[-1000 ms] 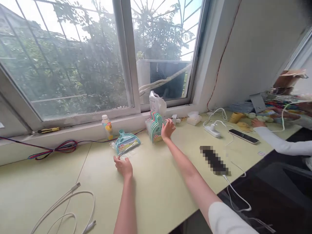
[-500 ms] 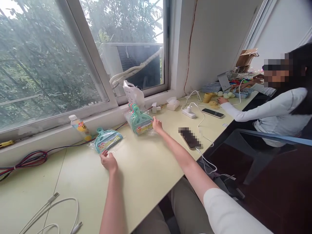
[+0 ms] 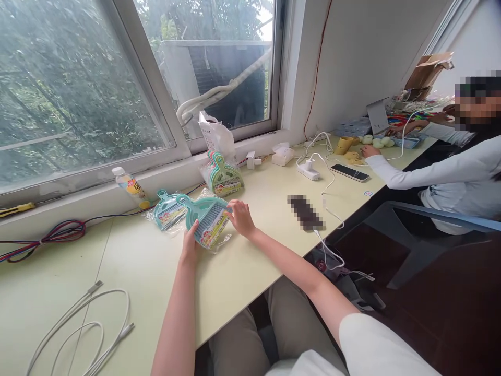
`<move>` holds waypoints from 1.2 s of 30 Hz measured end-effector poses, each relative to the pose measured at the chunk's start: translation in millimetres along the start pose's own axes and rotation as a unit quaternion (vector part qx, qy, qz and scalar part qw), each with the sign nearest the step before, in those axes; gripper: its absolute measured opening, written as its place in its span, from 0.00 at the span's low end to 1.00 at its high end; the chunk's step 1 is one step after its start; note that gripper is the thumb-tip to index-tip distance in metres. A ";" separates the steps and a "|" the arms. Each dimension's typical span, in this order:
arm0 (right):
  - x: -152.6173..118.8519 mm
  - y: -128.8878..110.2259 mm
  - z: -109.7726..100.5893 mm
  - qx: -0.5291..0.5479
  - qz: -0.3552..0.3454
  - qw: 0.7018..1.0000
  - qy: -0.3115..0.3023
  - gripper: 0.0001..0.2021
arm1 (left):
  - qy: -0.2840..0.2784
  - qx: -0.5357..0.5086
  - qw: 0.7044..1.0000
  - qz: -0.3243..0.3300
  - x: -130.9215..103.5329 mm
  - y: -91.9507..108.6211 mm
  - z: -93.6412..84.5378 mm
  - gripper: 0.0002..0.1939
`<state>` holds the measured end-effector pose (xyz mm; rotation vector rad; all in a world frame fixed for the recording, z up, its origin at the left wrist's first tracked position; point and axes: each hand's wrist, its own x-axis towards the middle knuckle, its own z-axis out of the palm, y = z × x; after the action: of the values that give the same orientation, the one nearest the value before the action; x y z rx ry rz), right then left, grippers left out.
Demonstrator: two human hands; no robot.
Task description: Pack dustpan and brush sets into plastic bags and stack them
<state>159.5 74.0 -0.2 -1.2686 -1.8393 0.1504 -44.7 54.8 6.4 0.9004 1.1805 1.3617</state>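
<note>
Left grip (image 3: 190, 244) and right grip (image 3: 242, 218) pinch a dustpan (image 3: 208, 218) above the yellowish table (image 3: 135, 266) beside a window (image 3: 78, 89).

A wrapped teal dustpan set (image 3: 210, 222) has left the stack (image 3: 227, 180) near the frame's centre and is now held lower left of it, partly covering the flat set (image 3: 166, 211). The right hand (image 3: 241, 218) has come to its right edge; the left hand (image 3: 190, 243), formerly beside the flat set, grips its lower left.
</note>
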 end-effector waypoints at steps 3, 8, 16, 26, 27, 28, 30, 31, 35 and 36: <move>-3.4 -0.9 8.4 0.106 0.033 0.990 -0.092 0.10 | 0.031 -0.082 0.996 0.011 3.7 -1.1 -2.0 0.14; 5.5 2.2 15.4 0.397 0.242 0.882 -0.077 0.11 | -0.014 -0.094 0.995 -0.028 -2.4 -0.3 0.9 0.17; 11.0 9.2 -2.5 0.511 0.363 0.775 -0.086 0.12 | 0.042 -0.041 0.998 -0.031 2.5 0.5 2.4 0.18; 13.7 8.6 -18.2 0.466 0.360 0.798 -0.127 0.12 | 0.333 0.006 0.942 0.049 13.0 18.8 -38.6 0.23; 14.3 11.2 -21.6 0.464 0.359 0.800 -0.126 0.12 | 0.385 0.025 0.921 0.051 10.2 24.0 -51.9 0.23; 14.7 14.1 -24.7 0.464 0.359 0.801 -0.122 0.12 | 0.422 0.039 0.904 0.050 6.4 29.2 -66.1 0.22; 15.5 19.2 -29.2 0.474 0.359 0.797 -0.109 0.11 | 0.476 0.065 0.876 0.043 -3.7 38.8 -92.9 0.18; 15.7 21.3 -30.5 0.481 0.359 0.793 -0.101 0.11 | 0.505 0.093 0.857 0.038 -9.3 43.0 -103.0 0.17; 15.2 24.1 -30.0 0.518 0.347 0.778 -0.080 0.09 | 0.578 0.299 0.740 0.172 -25.9 53.7 -98.7 0.34; 14.8 23.2 -29.3 0.525 0.340 0.776 -0.077 0.09 | 0.538 0.321 0.745 0.232 -27.5 53.6 -84.9 0.34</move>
<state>194.9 86.5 13.9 -0.9868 -0.9606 1.4865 -134.9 17.2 42.0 0.8881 2.5656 2.0243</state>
